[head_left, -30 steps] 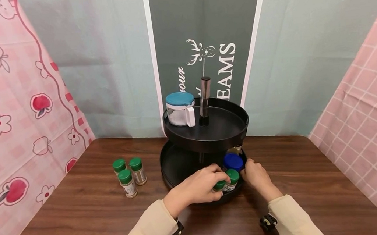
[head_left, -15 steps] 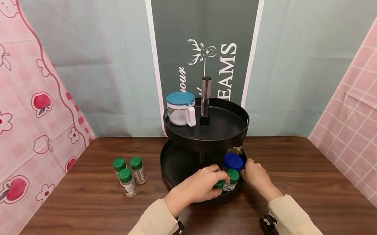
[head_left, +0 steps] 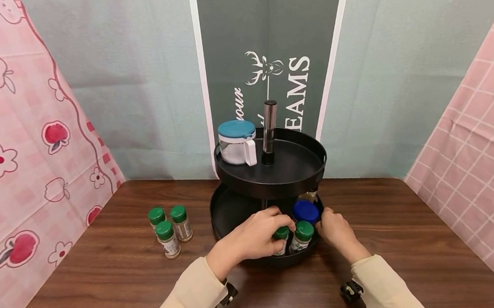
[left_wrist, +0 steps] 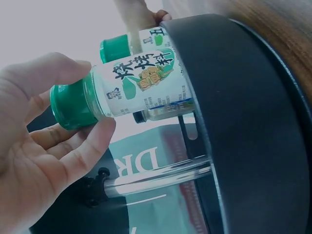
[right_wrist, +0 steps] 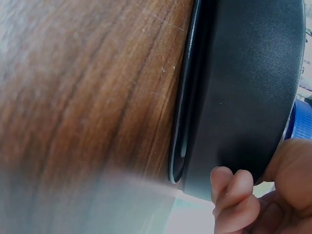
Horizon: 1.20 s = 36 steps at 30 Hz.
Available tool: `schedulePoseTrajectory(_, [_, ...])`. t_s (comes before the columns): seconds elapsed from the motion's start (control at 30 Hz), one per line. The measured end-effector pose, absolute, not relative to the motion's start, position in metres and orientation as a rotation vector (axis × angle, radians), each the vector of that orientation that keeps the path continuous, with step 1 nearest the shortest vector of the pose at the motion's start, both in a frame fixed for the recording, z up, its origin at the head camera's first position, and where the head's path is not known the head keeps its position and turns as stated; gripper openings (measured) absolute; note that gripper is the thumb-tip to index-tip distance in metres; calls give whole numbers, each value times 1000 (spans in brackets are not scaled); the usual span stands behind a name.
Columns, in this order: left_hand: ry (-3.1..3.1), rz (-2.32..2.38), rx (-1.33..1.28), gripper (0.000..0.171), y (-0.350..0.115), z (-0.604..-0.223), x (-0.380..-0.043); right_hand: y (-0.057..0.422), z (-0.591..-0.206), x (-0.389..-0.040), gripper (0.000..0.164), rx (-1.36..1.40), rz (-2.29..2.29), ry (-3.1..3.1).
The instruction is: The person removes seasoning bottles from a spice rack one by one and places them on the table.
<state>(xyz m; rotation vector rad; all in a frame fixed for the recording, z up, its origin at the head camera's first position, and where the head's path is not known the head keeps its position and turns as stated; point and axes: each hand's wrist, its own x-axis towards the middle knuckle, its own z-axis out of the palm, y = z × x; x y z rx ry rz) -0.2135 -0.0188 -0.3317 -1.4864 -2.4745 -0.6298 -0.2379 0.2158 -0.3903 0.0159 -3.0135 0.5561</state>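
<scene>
In the head view my left hand [head_left: 253, 235] pinches a green-capped spice jar [left_wrist: 141, 80] by its cap and neck, thumb on one side and fingers on the other. The jar stands within the lower tray [head_left: 231, 215] of a black two-tier turntable, near its front. Just right of it is a second green-capped spice jar [head_left: 302, 237]. A blue-lidded jar [head_left: 306, 211] sits behind that one. At the tray's right side, my right hand [head_left: 338, 231] grips the wall, its thumb over the rim and fingers curled outside, as the right wrist view shows.
On the upper tray [head_left: 291, 162] stands a clear canister [head_left: 234, 147] with a teal lid and white handle, beside the metal post [head_left: 269, 125]. Three green-capped spice jars [head_left: 169, 240] are grouped on the wooden table [head_left: 109, 281] at left. Another container [head_left: 308, 196] shows behind the blue lid.
My left hand has moved slightly left with its spice jar, opening a gap to the second green-capped jar. The right hand stays at the tray's side.
</scene>
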Motion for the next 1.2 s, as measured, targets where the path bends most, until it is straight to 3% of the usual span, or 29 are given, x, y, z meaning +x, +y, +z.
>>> schedulePoseTrajectory(1.2, [-2451, -742, -1373, 28, -46, -321, -207, 215, -390, -239, 30, -10, 568, -3036])
